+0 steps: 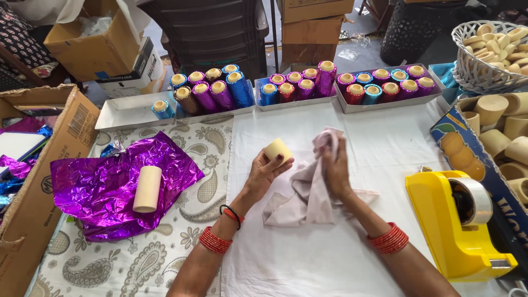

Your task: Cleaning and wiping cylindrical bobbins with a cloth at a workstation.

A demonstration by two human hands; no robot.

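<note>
Cup [278, 149] sits pinched in our raised left hand [264, 173]; our right hand [334, 165], fingers curled, grips cloth [308, 192] beside it.

Our left hand [265, 171] grips cream cylinder [278, 149], raised over white cloth-covered table [308, 258]. Our right hand [335, 168] clutches pale pink rag [308, 192] just beside it. We see second cylinder [147, 188] lying on purple foil [104, 192], yellow tape dispenser [456, 220] at right, trays [126, 113] of foil-wrapped cylinders [220, 91] beyond.
</note>
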